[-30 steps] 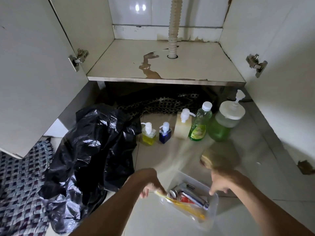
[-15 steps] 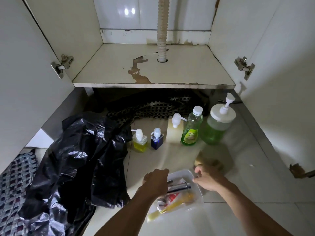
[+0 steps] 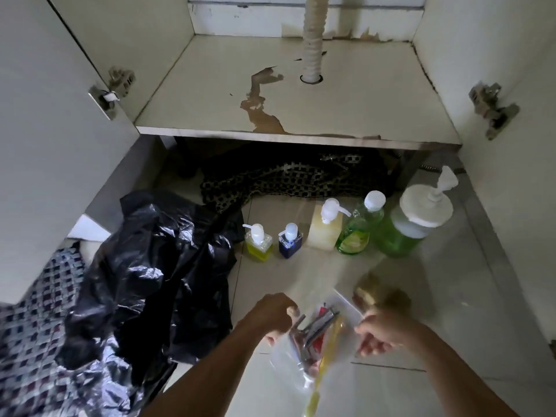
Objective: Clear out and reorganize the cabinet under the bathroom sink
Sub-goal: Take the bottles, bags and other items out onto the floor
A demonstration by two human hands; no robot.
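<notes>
The cabinet shelf (image 3: 346, 109) under the sink is bare, with a peeled brown patch and a white drain hose (image 3: 313, 40) through it. Both doors stand open. Low in the view, my left hand (image 3: 275, 314) and my right hand (image 3: 379, 334) each grip a side of a clear plastic container (image 3: 288, 356). It is tilted and blurred, and holds a yellow toothbrush (image 3: 322, 371), a metal tube and a red item. A yellowish sponge (image 3: 373, 291) lies just beyond my right hand.
On the floor tiles stands a row of bottles: yellow pump (image 3: 258, 242), blue pump (image 3: 290, 240), cream dispenser (image 3: 326, 227), green bottle (image 3: 359, 227), big green pump jar (image 3: 415, 224). A black bin bag (image 3: 150, 272) lies left, patterned cloth (image 3: 285, 176) beneath the shelf.
Both hands have lifted and tipped the clear container, so the toothbrush now points down toward me. The camera has moved closer to the cabinet.
</notes>
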